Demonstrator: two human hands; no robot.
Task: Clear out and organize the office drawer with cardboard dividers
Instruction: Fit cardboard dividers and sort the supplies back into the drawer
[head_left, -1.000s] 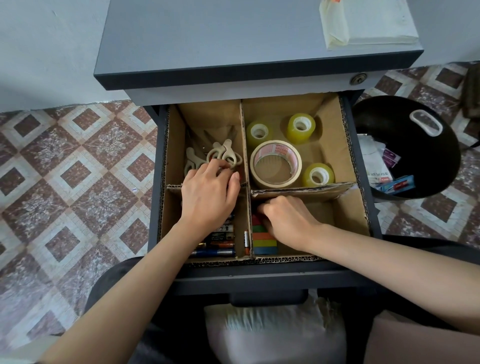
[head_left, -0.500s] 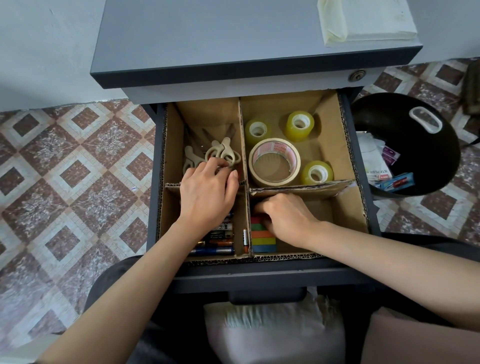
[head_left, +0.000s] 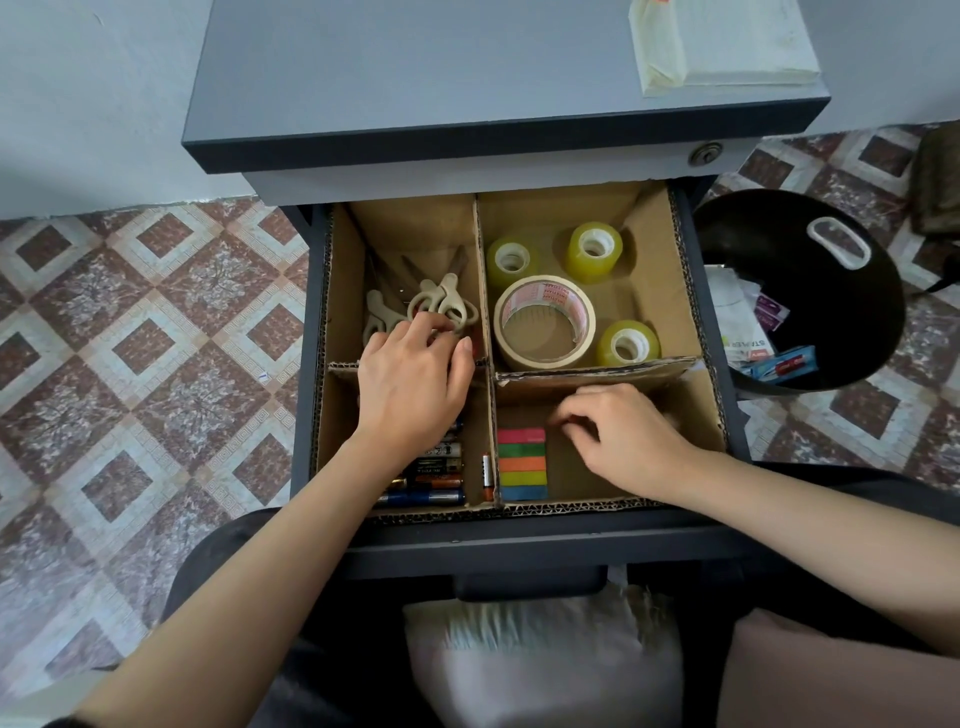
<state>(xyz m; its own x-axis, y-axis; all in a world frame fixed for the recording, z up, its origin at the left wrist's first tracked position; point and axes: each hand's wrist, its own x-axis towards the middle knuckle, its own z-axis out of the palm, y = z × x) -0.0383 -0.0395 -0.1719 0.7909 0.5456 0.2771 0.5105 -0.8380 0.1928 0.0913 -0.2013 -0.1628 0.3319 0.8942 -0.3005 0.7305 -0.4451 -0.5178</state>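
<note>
**Hands and arms: position and condition**

Left hand (head_left: 410, 384): back facing up, extended forward ahead of the body. Fingers lie close together and bend downward at the tips; the thumb lies along the right side of the hand, pointing forward. The palm side is hidden, so it cannot be told whether the fingertips grip anything.

Left forearm (head_left: 249, 587): bare, running from the lower left corner diagonally up to a straight wrist.

Right hand (head_left: 618, 436): back up, lower and nearer the body than the left. Fingers loosely curled under, thumb tip near the index tip; nothing visible between them. Slightly blurred.

Right forearm (head_left: 831, 519): bare, entering from the right edge, angled up and leftward.
</note>
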